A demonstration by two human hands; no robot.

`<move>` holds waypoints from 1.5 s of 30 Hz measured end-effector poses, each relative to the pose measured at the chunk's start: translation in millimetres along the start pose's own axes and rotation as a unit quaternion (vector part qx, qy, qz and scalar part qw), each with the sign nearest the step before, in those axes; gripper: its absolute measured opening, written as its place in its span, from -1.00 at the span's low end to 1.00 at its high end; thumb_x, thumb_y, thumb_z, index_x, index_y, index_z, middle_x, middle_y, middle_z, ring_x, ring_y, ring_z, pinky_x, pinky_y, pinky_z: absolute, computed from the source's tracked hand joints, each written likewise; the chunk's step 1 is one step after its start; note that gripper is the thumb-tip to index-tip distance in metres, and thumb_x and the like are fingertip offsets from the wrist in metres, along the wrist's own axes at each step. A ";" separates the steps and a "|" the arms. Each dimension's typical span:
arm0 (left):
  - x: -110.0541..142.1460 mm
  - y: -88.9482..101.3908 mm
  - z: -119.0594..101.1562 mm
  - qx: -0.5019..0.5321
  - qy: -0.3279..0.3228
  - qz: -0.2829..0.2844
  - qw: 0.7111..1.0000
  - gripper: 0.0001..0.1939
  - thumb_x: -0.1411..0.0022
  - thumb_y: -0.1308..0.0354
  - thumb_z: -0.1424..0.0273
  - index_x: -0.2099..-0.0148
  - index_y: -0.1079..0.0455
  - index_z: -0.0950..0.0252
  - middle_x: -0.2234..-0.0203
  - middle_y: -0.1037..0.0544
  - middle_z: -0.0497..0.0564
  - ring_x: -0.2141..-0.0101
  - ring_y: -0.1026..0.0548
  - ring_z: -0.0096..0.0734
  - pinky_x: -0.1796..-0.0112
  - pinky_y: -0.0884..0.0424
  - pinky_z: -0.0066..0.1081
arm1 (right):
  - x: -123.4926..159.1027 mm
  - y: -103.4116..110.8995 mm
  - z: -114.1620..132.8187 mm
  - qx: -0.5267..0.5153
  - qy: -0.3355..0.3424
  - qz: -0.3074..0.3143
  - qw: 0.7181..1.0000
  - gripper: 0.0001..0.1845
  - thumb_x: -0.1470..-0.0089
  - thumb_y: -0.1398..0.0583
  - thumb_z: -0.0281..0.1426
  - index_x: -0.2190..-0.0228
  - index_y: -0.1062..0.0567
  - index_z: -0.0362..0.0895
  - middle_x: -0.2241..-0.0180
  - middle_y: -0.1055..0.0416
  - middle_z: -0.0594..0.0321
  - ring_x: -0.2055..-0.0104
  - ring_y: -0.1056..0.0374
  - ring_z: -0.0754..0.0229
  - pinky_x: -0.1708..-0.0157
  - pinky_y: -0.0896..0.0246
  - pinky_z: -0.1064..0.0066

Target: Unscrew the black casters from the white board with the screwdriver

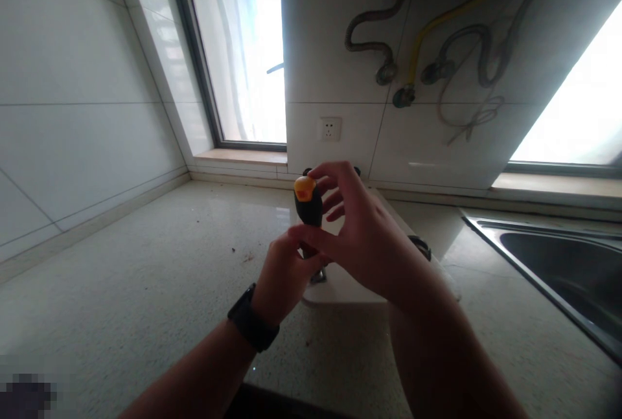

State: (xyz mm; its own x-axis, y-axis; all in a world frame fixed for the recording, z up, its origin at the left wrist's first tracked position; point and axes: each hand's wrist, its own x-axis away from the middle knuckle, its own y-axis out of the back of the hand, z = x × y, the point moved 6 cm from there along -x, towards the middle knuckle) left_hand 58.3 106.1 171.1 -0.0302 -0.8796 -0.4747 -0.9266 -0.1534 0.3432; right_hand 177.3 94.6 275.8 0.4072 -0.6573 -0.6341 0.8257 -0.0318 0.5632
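A screwdriver (308, 202) with a black handle and an orange cap stands upright over a white appliance (340, 286) on the counter. My left hand (282, 273), with a black watch on its wrist, is closed around the lower part of the screwdriver near its metal shaft. My right hand (352, 225) pinches the black handle with thumb and fingertips, its other fingers curled beside the orange cap. The tip of the tool is hidden behind my hands.
A pale stone countertop (146, 276) runs to tiled walls. A steel sink (564, 270) lies at the right. A wall socket (330, 128) sits behind my hands, hoses (413, 63) hang on the wall above, and windows stand left and right.
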 end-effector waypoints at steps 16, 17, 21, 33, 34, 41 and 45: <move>-1.5 -6.1 -7.0 0.038 -0.019 0.091 0.995 -0.78 -0.38 -0.18 0.25 0.10 -0.60 0.21 0.14 -0.62 0.09 0.15 -0.57 -0.30 0.10 -0.50 -0.28 | -5.5 19.5 -19.1 -0.086 -0.009 -0.072 0.994 -0.50 -0.12 -0.20 -0.45 -0.10 -0.29 -0.04 0.06 -0.47 0.14 0.09 -0.47 0.12 0.19 -0.49 0.24; -1.3 -6.1 -6.2 0.046 -0.015 0.092 0.995 -0.77 -0.39 -0.16 0.25 0.10 -0.60 0.21 0.14 -0.62 0.10 0.14 -0.57 -0.30 0.10 -0.51 -0.28 | -5.3 22.0 -20.3 -0.098 -0.014 -0.080 0.992 -0.51 -0.13 -0.20 -0.44 -0.09 -0.28 -0.03 0.07 -0.47 0.14 0.09 -0.47 0.12 0.20 -0.50 0.24; -0.4 -6.6 -4.6 0.044 -0.006 0.106 0.993 -0.76 -0.41 -0.13 0.27 0.04 -0.59 0.21 0.16 -0.65 0.10 0.15 -0.59 -0.30 0.10 -0.51 -0.27 | -6.7 32.8 -26.5 -0.140 -0.019 -0.110 0.984 -0.55 -0.13 -0.20 -0.43 -0.05 -0.28 -0.01 0.10 -0.48 0.16 0.15 -0.49 0.16 0.21 -0.49 0.26; -3.7 1.7 -5.7 0.040 0.015 0.178 0.983 -0.66 -0.36 -0.21 0.26 -0.14 -0.48 0.19 0.21 -0.63 0.05 0.22 -0.58 -0.36 0.20 -0.51 -0.33 | -9.1 76.1 -71.8 -0.199 -0.073 -0.290 0.933 -0.61 -0.09 -0.20 -0.39 0.02 -0.35 0.07 0.18 -0.52 0.23 0.28 -0.52 0.13 0.32 -0.51 0.20; -3.9 2.3 -5.8 0.038 0.017 0.180 0.983 -0.66 -0.34 -0.23 0.25 -0.12 -0.49 0.19 0.24 -0.63 0.03 0.25 -0.57 -0.37 0.22 -0.50 -0.34 | -8.6 78.2 -72.7 -0.201 -0.070 -0.302 0.929 -0.61 -0.09 -0.20 -0.40 0.03 -0.35 0.08 0.18 -0.52 0.23 0.27 -0.53 0.13 0.33 -0.50 0.21; -4.9 2.1 -5.6 0.050 0.024 0.170 0.984 -0.72 -0.24 -0.33 0.29 0.02 -0.55 0.24 0.28 -0.64 0.03 0.27 -0.58 -0.36 0.20 -0.51 -0.32 | -7.4 78.0 -66.2 -0.202 -0.052 -0.309 0.928 -0.60 -0.08 -0.23 -0.40 0.03 -0.35 0.08 0.18 -0.52 0.22 0.22 -0.53 0.08 0.31 -0.51 0.18; -5.9 5.6 -4.7 0.044 0.018 0.165 0.985 -0.72 -0.27 -0.31 0.31 -0.02 -0.53 0.22 0.28 -0.64 0.01 0.26 -0.59 -0.37 0.18 -0.52 -0.32 | -6.0 78.6 -61.3 -0.203 -0.051 -0.317 0.925 -0.61 -0.08 -0.23 -0.41 0.04 -0.35 0.06 0.18 -0.51 0.20 0.18 -0.53 0.06 0.27 -0.51 0.15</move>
State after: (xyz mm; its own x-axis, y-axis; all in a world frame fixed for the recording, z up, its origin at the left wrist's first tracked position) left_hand 55.1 108.3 179.7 -0.3227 -0.8911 -0.3191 -0.8978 0.1815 0.4012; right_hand 263.7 142.2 291.4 -0.2313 -0.6713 -0.7042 0.9729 -0.1643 -0.1629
